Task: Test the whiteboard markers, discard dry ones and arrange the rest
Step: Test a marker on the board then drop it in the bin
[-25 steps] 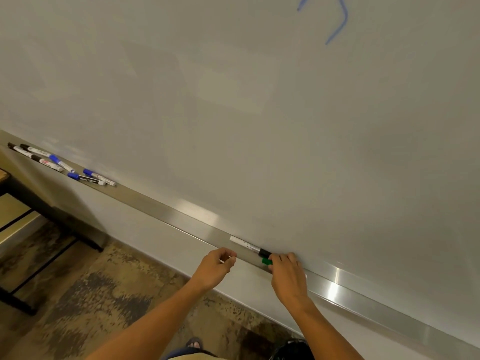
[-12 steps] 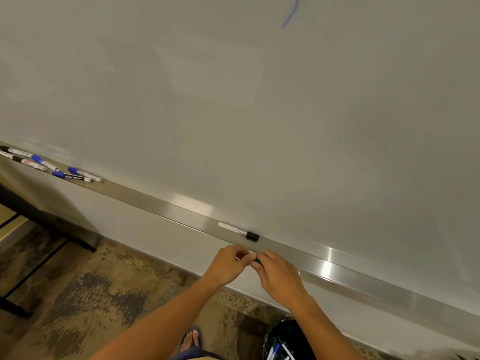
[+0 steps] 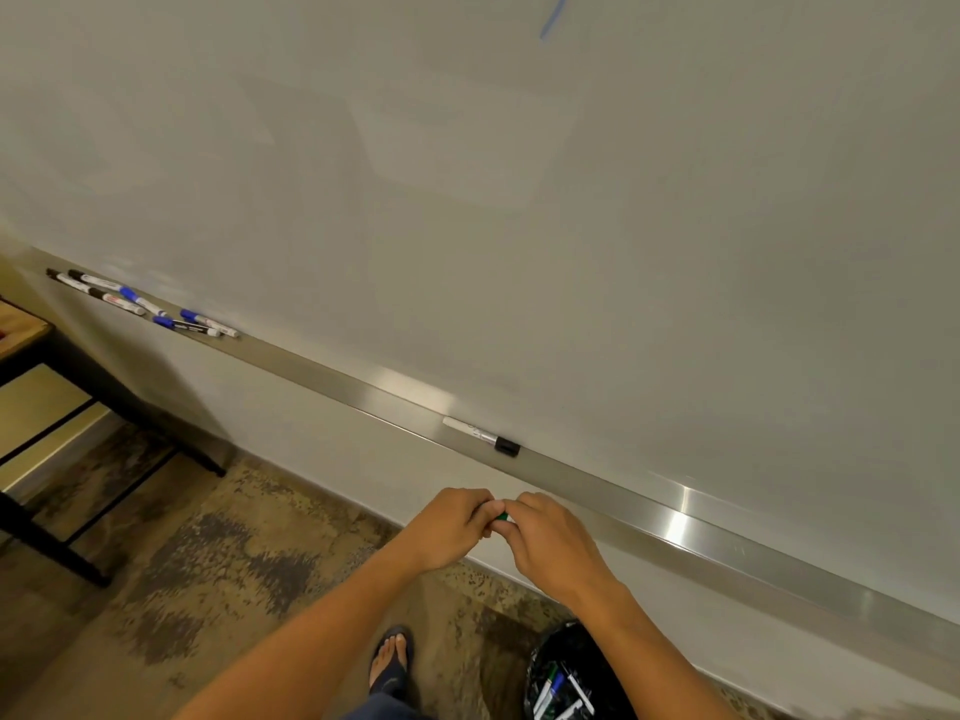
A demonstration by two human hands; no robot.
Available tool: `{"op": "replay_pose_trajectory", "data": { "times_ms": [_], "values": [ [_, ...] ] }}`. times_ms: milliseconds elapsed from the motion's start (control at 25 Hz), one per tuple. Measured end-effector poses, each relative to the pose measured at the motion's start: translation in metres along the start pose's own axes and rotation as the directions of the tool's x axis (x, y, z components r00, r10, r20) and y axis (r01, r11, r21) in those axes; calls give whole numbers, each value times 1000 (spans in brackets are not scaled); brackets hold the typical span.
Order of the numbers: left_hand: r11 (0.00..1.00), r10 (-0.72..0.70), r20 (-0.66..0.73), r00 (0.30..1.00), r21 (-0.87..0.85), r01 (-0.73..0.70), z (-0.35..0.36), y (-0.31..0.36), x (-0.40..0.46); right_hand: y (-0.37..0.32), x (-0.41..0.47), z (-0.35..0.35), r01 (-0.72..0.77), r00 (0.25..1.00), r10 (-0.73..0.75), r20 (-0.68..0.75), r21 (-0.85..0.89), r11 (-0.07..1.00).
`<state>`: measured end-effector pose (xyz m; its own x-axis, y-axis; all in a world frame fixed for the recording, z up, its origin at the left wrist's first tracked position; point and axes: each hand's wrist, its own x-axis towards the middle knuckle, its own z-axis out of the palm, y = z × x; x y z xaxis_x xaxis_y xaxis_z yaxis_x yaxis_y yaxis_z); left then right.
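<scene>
A green marker (image 3: 501,516) sits between my two hands, just below the metal tray (image 3: 727,553); only a small green bit shows. My left hand (image 3: 451,527) and my right hand (image 3: 550,543) both grip it with curled fingers, touching each other. A black-capped white marker (image 3: 480,437) lies alone on the tray above my hands. Several blue and black markers (image 3: 145,306) lie in a loose group at the tray's far left. The whiteboard (image 3: 519,226) carries a blue stroke (image 3: 551,18) at the top.
A black bin bag (image 3: 566,678) holding several markers stands on the floor at the lower right, under my right forearm. My sandalled foot (image 3: 392,662) is beside it. A black-framed table (image 3: 31,387) stands at the left by the wall.
My right hand lifted the green marker off the tray and brought it down to meet my left hand. Both hands now hold it below the tray.
</scene>
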<state>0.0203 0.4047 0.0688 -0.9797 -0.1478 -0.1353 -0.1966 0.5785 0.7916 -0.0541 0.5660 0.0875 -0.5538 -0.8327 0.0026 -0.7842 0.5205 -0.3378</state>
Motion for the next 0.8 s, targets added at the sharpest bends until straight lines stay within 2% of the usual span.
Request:
{"op": "replay_pose_trajectory", "data": {
  "times_ms": [120, 360, 520, 800],
  "values": [
    [997, 76, -79, 994, 0, -76, -2, 4, -11, -3, -4, -6, 76, 987, -91, -134, -119, 990],
    [961, 263, -80, 962, 110, -253, -16, 2, -18, -12, -9, -33, 137, 979, -157, -131, -144, 980],
    [926, 353, -38, 935, 159, -343, -24, 11, -12, -14, -14, -46, 111, 981, -133, -142, -156, 981],
    [888, 407, 49, 912, 214, -408, -62, 11, 2, -31, 7, -59, 51, 994, -58, -94, -77, 996]
  ]
}}
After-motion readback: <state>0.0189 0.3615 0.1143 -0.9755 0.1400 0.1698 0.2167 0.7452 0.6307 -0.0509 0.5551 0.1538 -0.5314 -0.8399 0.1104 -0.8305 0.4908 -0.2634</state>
